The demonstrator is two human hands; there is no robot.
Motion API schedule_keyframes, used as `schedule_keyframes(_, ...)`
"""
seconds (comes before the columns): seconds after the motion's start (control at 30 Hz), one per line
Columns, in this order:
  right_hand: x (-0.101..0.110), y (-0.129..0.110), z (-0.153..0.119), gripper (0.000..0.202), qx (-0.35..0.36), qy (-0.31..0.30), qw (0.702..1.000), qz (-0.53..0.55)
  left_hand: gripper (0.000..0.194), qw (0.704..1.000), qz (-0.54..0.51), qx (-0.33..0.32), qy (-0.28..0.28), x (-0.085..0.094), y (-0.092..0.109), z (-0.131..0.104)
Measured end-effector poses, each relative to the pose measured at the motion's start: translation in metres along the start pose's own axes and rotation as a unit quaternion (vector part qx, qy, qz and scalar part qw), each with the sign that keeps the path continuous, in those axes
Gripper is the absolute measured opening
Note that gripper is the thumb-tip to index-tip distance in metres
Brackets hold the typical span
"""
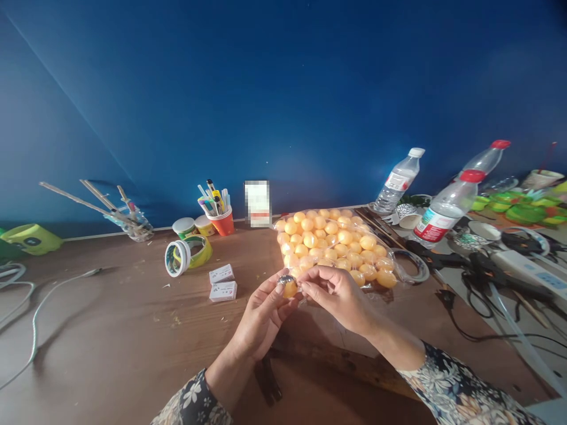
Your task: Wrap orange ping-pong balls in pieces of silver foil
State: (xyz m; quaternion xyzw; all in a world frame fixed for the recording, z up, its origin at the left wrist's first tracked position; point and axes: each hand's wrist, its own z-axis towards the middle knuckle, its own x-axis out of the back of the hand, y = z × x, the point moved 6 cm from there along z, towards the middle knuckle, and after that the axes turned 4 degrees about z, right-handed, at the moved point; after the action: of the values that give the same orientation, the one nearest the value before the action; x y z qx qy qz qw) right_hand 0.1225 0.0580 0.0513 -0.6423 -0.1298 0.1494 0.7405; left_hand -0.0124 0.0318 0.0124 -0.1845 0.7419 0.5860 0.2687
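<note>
brown worktop (110,319); blue wall (283,106), pixelated object (257,203) at twelve o'clock. left hand (262,313) grasps orange ball (290,289); right hand (340,298): hold undetermined, seemingly obscured.

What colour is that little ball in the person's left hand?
The ball is yellow-orange, with a shiny silvery patch on top; it shows best in the head view.

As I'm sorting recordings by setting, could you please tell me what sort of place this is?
Probably a craft or hobby worktable, judging by the bag of yellow-orange balls, the orange cup of pens and the rolls of tape.
</note>
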Motion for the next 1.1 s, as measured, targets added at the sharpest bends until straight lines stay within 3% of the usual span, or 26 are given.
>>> schedule_keyframes(0.17,0.001,-0.005,0.000,0.011,0.018,0.019,1.000,0.011,0.030,1.000,0.003,-0.012,0.011,-0.001,0.002,0.000)
schedule_keyframes(0.37,-0.003,0.004,-0.001,0.014,-0.025,-0.010,0.999,0.036,0.031,1.000,0.008,-0.018,0.016,0.001,0.001,0.001)
schedule_keyframes(0.6,-0.002,-0.003,0.000,0.010,0.046,0.024,0.997,-0.051,0.034,1.000,0.004,-0.026,0.012,0.001,-0.001,0.001)
schedule_keyframes(0.87,-0.004,0.013,0.001,0.016,-0.020,0.016,0.999,0.035,0.035,0.998,0.036,-0.042,0.001,-0.003,-0.002,-0.001)
schedule_keyframes(1.1,-0.004,0.010,0.001,0.020,-0.036,0.021,0.999,0.022,0.036,0.998,0.039,-0.047,0.007,-0.003,-0.002,-0.001)
